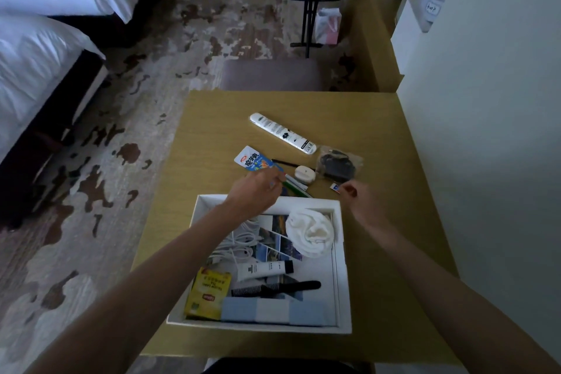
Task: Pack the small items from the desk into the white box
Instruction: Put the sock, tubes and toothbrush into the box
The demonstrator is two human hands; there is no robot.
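The white box sits open on the near half of the table, its near rim close to the table's near edge and its right wall near the right edge. Packed inside are a white cloth in the far right corner, a cable, a tube, a comb, a yellow tea box and a blue-white pack along the near wall. The box floor on the right side is bare. The left grip reaches over the far rim, fingers curled at the near ends of the pens and the blue packet. Whether it has hold of either cannot be told. The right grip hovers just past the far right corner, fingers curled with thumb and forefinger close together, right beside a small card. Contact cannot be told. Unpacked items lie clustered just beyond the box: a round white case, a bag with a dark item, a black stick and a long white stick pack. Bare table lies left of and beyond the cluster. A chair stands at the far edge and a wall close to the right.
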